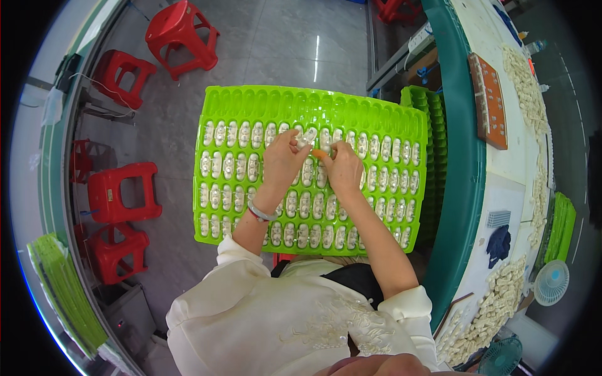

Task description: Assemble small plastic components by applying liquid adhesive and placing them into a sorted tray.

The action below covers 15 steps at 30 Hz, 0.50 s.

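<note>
A bright green plastic tray [263,100] with rows of oval pockets lies in front of me. Most pockets hold a small white oblong piece with shiny spots; the farthest row shows bare green. My left hand [283,160] is over the tray's middle, thumb and fingers pinched on one white oblong piece [308,135], which sits tilted among the upright ones. Close beside it, my right hand [343,168] has its fingers bent in toward the same piece. A small orange thing [320,153] shows at its fingertips; I cannot tell whether it is held or worn.
More green trays [436,125] are stacked beside the tray's right edge. A long worktable [501,169] at the right carries heaps of whitish pieces [495,297], an orange-brown board [488,100] and a dark blue cloth [498,245]. Red stools [125,191] stand at the left.
</note>
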Available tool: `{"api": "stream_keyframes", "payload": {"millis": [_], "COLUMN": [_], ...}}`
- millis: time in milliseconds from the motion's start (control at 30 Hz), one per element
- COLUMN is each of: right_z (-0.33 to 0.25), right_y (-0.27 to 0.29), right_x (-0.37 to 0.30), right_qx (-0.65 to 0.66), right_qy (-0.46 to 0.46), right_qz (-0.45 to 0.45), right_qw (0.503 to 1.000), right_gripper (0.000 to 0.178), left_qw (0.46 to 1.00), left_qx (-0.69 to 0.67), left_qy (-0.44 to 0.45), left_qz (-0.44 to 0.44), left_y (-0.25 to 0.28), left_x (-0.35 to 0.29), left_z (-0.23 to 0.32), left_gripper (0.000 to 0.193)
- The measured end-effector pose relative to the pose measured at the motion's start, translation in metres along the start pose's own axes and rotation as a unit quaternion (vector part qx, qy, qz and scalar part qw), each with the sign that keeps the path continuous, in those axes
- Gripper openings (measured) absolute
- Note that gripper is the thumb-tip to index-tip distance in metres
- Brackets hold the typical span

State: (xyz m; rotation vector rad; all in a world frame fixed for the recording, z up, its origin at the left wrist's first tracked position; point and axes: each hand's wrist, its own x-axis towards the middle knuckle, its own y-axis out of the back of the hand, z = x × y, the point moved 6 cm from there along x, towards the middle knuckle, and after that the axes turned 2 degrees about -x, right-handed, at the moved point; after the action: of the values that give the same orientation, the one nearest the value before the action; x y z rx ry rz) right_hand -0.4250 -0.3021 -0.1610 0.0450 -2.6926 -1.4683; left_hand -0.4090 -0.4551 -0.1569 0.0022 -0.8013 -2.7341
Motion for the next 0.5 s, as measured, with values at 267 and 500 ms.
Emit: {"api": "stream_keyframes", "payload": {"millis": [267, 500], "right_z": [0.010, 0.053], "right_y": [0.025, 0.098], "right_x": [-0.037, -0.117], "right_qx": [0.098, 0.205], "right_qy": [0.012, -0.112], "right_qz": [-0.033, -0.075], "right_qw": [0.995, 0.969], "right_gripper": [0.024, 0.014], "left_qw": [0.995, 0.989], "left_qx": [0.092, 0.115], "left_qy": [-0.035, -0.094], "left_qz": [0.020, 0.026], "left_y": [-0.017, -0.040], "left_x": [-0.008, -0.008], "left_z": [0.004, 0.007], "left_gripper": [0.038, 0.040]}}
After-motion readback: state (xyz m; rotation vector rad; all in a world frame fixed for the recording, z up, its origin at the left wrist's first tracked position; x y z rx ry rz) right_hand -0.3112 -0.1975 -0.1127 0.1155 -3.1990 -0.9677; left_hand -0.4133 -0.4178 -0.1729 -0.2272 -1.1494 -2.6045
